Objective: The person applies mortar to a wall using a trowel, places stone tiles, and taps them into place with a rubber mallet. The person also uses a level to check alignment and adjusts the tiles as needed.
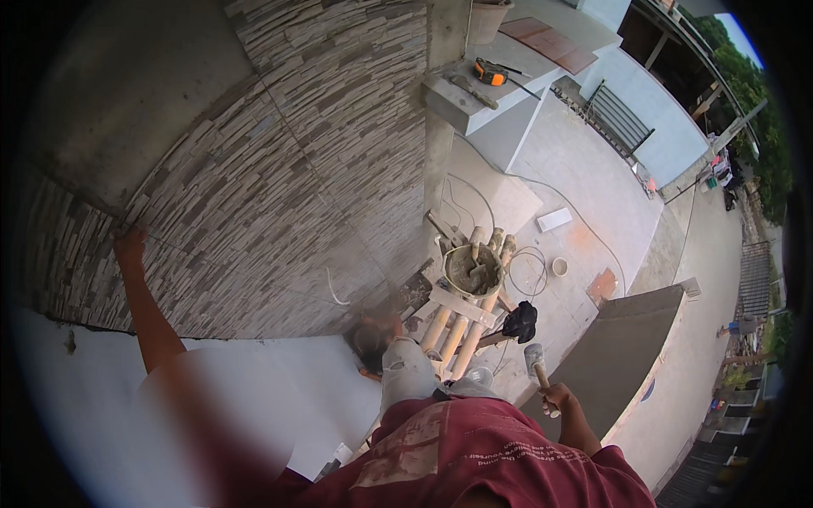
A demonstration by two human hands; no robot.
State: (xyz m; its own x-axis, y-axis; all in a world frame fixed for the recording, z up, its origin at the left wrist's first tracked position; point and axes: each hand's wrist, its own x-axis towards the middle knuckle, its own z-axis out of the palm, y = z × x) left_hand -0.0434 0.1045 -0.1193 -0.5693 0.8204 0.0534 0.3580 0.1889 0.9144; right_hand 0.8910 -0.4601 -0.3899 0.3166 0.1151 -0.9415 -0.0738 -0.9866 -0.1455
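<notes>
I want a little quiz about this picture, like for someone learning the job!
1. True or false: the left hand presses on the stone-pattern wall tile.
2. What does the right hand hold?
A. a paintbrush
B. a rubber mallet
C. a tape measure
3. Fill in: the bucket of mortar sits on a bamboo ______.

Key:
1. True. The hand lies flat against the tile's edge.
2. B. The hand is closed round the mallet's handle, head pointing up.
3. Platform. The tape measure lies far off on a white ledge.
</notes>
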